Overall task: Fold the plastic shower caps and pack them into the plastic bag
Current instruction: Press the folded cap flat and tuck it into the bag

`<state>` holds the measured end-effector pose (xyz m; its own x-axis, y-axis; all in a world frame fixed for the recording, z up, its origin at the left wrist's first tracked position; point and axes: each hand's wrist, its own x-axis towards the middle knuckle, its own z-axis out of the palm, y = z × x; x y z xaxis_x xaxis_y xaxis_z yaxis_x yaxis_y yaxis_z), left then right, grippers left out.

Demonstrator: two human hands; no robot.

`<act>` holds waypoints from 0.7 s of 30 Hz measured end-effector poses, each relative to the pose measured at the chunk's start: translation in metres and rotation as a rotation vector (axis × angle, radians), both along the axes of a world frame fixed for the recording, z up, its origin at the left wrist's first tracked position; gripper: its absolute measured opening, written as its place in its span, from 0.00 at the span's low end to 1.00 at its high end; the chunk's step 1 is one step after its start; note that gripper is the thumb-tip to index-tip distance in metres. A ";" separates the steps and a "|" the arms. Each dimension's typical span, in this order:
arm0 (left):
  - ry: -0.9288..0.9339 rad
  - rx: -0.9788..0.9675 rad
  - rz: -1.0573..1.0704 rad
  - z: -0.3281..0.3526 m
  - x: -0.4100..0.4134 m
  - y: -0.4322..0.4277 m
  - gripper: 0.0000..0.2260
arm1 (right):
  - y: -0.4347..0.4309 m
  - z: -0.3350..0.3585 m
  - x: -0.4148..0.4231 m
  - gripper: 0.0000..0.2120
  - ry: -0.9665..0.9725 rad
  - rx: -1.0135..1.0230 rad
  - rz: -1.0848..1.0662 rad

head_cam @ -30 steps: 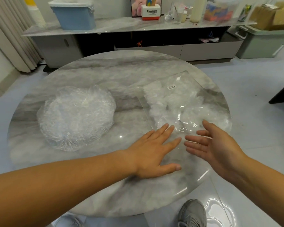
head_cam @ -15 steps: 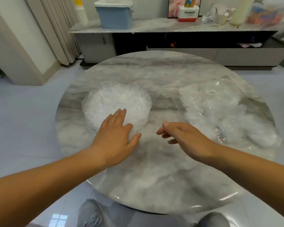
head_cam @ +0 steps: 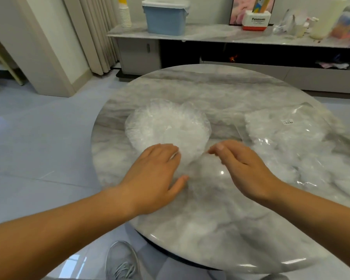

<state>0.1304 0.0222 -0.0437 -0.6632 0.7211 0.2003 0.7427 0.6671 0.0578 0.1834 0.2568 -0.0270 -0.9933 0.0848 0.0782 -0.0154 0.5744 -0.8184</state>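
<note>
While the shower caps (head_cam: pixel 168 126) lie in a loose, crinkled round heap on the left half of the table (head_cam: pixel 220 229), the left hand (head_cam: pixel 158 176) rests palm down on the heap's near edge. Its fingers (head_cam: pixel 170 151) are nearly straight with the tips on the film, and the thumb is spread out to the side. It does not appear to grip anything.

The right hand (head_cam: pixel 245 168) hovers just beside the heap's near right edge with its fingers bent downward. It is blurred, so I cannot tell whether it has any plastic pinched.

The plastic bag (head_cam: pixel 303 150) lies flat on the right side of the table, apart from the heap, with white bunched caps showing through it and a small label (head_cam: pixel 288 122) near its far end.

A grey shoe (head_cam: pixel 121 261) shows on the floor below the table edge. Beyond the table, a low sideboard (head_cam: pixel 210 34) carries a blue bin (head_cam: pixel 166 19) and a white and red box (head_cam: pixel 256 22), with a curtain (head_cam: pixel 97 33) to its left.
</note>
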 end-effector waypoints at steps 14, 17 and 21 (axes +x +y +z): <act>-0.392 -0.072 -0.350 -0.027 0.027 0.008 0.35 | 0.030 -0.035 0.049 0.22 0.196 0.692 0.147; -0.398 -0.110 -0.356 -0.020 0.016 0.010 0.36 | 0.028 -0.033 0.053 0.20 0.176 0.571 0.174; -0.519 -0.141 -0.355 -0.018 0.007 0.007 0.30 | 0.025 -0.025 0.061 0.18 -0.016 0.288 0.403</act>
<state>0.1377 0.0296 -0.0613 -0.3647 0.9105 -0.1948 0.8188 0.4132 0.3985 0.2440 0.2822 -0.0516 -0.9438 -0.3295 0.0268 -0.2721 0.7283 -0.6290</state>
